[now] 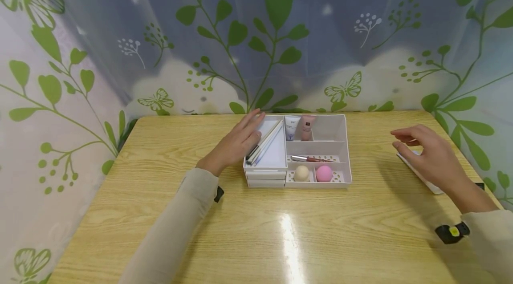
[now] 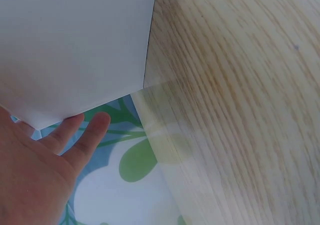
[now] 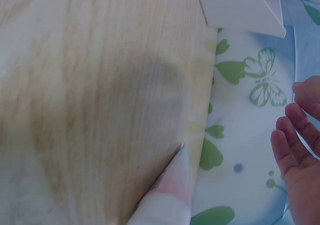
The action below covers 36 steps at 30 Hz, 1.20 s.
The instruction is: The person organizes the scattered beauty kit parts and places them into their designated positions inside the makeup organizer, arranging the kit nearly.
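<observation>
patterned curtain (image 1: 256, 43) stands behind the far edge of the wooden table (image 1: 160, 230). white box (image 1: 316, 184): located by the middle of that edge. left hand (image 1: 238, 139): fingers extended, resting on the box's left rim, unclamped; in the left wrist view, the box wall hides some fingertips. right hand (image 1: 434, 159): fingers loosely bent, unclamped, above a white item (image 1: 434, 187) near the table's right edge. hands: well apart. white item: partly covered in the head view, cut off in the right wrist view; type unclear. box top, left: brushes (image 1: 264, 146). far compartment: white tube (image 1: 291, 128), pink tube (image 1: 307, 128) with dark label; lettering too small to read. middle compartment: red brush (image 1: 312, 159), partly hidden by a divider. near compartments: beige ball (image 1: 301, 173), pink ball (image 1: 324, 173).
</observation>
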Each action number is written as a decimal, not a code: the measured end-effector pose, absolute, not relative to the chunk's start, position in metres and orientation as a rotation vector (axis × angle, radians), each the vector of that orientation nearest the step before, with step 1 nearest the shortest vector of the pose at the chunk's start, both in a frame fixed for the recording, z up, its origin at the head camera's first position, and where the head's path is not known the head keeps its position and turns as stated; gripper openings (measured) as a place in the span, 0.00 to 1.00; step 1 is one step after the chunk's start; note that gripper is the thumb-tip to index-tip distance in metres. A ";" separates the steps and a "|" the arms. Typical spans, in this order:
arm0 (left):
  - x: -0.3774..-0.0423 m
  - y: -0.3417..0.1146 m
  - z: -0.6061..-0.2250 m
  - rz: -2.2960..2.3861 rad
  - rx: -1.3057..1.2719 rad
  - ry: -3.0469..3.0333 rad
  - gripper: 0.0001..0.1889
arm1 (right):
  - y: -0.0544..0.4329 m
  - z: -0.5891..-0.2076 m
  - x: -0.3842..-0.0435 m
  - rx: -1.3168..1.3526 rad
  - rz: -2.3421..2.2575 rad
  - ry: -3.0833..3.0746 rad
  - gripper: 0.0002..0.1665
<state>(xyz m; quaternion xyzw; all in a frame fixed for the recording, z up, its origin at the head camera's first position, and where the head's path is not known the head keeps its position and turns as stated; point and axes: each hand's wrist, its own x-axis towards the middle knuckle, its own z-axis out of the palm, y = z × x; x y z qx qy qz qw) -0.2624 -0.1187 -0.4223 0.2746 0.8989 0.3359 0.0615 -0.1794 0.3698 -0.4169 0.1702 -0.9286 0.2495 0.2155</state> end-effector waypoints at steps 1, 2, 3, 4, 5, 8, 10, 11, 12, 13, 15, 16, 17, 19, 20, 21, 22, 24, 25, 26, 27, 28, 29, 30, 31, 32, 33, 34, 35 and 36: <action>-0.262 -0.119 -0.422 1.016 0.829 2.719 0.33 | 0.372 -0.418 -0.179 0.463 0.693 -2.576 0.17; -0.262 -0.119 -0.422 1.017 0.829 2.718 0.33 | 0.374 -0.419 -0.179 0.456 0.698 -2.576 0.17; -0.262 -0.118 -0.422 1.017 0.829 2.719 0.33 | 0.376 -0.420 -0.178 0.451 0.703 -2.577 0.17; -0.263 -0.118 -0.422 1.015 0.829 2.719 0.33 | 0.378 -0.421 -0.178 0.447 0.706 -2.578 0.17; -0.263 -0.118 -0.422 1.015 0.829 2.720 0.33 | 0.381 -0.423 -0.178 0.442 0.710 -2.580 0.17; -0.262 -0.118 -0.421 1.012 0.828 2.723 0.34 | 0.388 -0.427 -0.177 0.427 0.725 -2.601 0.17; -0.262 -0.118 -0.421 1.010 0.827 2.724 0.34 | 0.392 -0.429 -0.177 0.412 0.733 -2.623 0.17; -0.262 -0.118 -0.421 1.010 0.828 2.725 0.34 | 0.394 -0.431 -0.176 0.403 0.737 -2.635 0.17; -0.262 -0.118 -0.421 1.011 0.829 2.724 0.34 | 0.396 -0.432 -0.176 0.395 0.746 -2.645 0.18; -0.262 -0.118 -0.421 1.012 0.828 2.724 0.34 | 0.398 -0.433 -0.176 0.384 0.752 -2.657 0.18; -0.262 -0.118 -0.421 1.012 0.827 2.723 0.34 | 0.401 -0.435 -0.176 0.363 0.753 -2.679 0.19; -0.262 -0.118 -0.421 1.012 0.824 2.723 0.33 | 0.403 -0.436 -0.176 0.354 0.754 -2.688 0.19; -0.262 -0.118 -0.421 1.014 0.822 2.721 0.33 | 0.404 -0.437 -0.176 0.347 0.751 -2.696 0.19; -0.262 -0.118 -0.421 1.017 0.820 2.719 0.33 | 0.407 -0.439 -0.176 0.334 0.743 -2.713 0.19; -0.263 -0.118 -0.421 1.021 0.820 2.716 0.33 | 0.408 -0.441 -0.176 0.332 0.740 -2.718 0.19; -0.263 -0.118 -0.421 1.023 0.821 2.714 0.33 | 0.409 -0.442 -0.176 0.327 0.737 -2.724 0.19; -0.262 -0.118 -0.421 1.027 0.820 2.711 0.33 | 0.410 -0.443 -0.176 0.322 0.735 -2.731 0.19; -0.262 -0.118 -0.422 1.031 0.819 2.706 0.33 | 0.412 -0.446 -0.177 0.306 0.738 -2.745 0.19; -0.262 -0.118 -0.422 1.030 0.820 2.706 0.33 | 0.413 -0.447 -0.177 0.298 0.740 -2.754 0.19; -0.263 -0.118 -0.422 1.031 0.823 2.705 0.33 | 0.414 -0.448 -0.177 0.288 0.742 -2.766 0.19; -0.262 -0.118 -0.422 1.029 0.823 2.705 0.33 | 0.415 -0.449 -0.177 0.276 0.740 -2.780 0.20; -0.262 -0.118 -0.422 1.031 0.822 2.706 0.33 | 0.416 -0.450 -0.177 0.267 0.743 -2.796 0.20; -0.263 -0.118 -0.422 1.030 0.824 2.707 0.33 | 0.417 -0.451 -0.178 0.259 0.744 -2.815 0.21; -0.263 -0.118 -0.422 1.029 0.827 2.709 0.33 | 0.418 -0.451 -0.178 0.252 0.744 -2.835 0.21; -0.263 -0.118 -0.422 1.030 0.829 2.710 0.33 | 0.419 -0.452 -0.178 0.241 0.741 -2.857 0.22; -0.262 -0.118 -0.422 1.032 0.826 2.710 0.33 | 0.420 -0.453 -0.178 0.231 0.735 -2.877 0.22; -0.262 -0.118 -0.422 1.034 0.825 2.709 0.33 | 0.420 -0.453 -0.178 0.224 0.733 -2.894 0.23; -0.262 -0.118 -0.422 1.035 0.823 2.709 0.33 | 0.421 -0.454 -0.178 0.218 0.738 -2.910 0.23; -0.262 -0.118 -0.422 1.035 0.822 2.709 0.33 | 0.421 -0.454 -0.177 0.212 0.732 -2.921 0.24; -0.262 -0.118 -0.421 1.036 0.821 2.708 0.33 | 0.421 -0.455 -0.177 0.210 0.730 -2.926 0.24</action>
